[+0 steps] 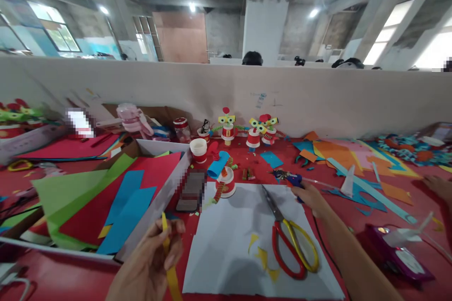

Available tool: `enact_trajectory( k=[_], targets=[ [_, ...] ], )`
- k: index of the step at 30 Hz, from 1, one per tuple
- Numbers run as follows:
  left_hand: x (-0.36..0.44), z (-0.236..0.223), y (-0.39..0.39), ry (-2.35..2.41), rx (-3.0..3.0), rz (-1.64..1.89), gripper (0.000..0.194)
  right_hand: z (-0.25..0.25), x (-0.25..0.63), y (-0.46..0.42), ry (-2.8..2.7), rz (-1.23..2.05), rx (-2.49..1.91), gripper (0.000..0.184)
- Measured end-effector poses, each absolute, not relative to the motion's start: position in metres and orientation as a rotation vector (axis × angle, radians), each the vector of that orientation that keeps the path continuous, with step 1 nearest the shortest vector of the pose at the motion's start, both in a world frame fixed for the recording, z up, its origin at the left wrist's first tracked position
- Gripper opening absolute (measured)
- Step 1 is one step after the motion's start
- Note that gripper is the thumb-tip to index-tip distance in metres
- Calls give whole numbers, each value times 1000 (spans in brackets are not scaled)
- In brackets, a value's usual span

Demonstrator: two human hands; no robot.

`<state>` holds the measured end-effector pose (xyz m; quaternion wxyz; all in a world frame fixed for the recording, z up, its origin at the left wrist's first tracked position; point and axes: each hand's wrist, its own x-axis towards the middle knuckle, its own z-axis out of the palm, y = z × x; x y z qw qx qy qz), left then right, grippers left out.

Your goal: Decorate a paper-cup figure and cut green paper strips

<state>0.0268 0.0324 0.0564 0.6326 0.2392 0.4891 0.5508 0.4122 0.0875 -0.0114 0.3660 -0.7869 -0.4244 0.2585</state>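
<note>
My left hand (151, 258) is low in the middle, its fingers pinched on a narrow yellow paper strip (170, 263) that stands almost upright. My right hand (310, 196) reaches forward across the table and closes on a blue glue gun (290, 178) lying beyond the white sheet (226, 244). Red and yellow handled scissors (287, 240) lie open on that sheet, between my two hands. Small yellow paper scraps (262, 257) lie beside the scissors. A half-built paper cup figure (226, 181) with a blue roll stands just past the sheet.
A cardboard box (155, 207) of red, green and blue paper sits at left, with a phone (190, 191) beside it. Two finished cup figures (247, 131) stand by the back partition. Cut paper litters the right side. Another person's hand (438, 186) rests at far right near a purple device (395, 249).
</note>
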Motion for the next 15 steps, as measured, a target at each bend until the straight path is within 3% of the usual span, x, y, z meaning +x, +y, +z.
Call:
enact_trajectory(
  k=[2, 7, 15],
  targets=[
    [24, 56, 51, 1225, 788, 1360, 32, -6, 396, 87, -1036, 721, -1861, 9],
    [31, 56, 105, 1672, 1674, 1393, 17, 31, 345, 74, -1029, 799, -1501, 39],
    [67, 48, 131, 1856, 1820, 1050, 31, 65, 300, 52, -1203, 922, -1302, 27]
  ],
)
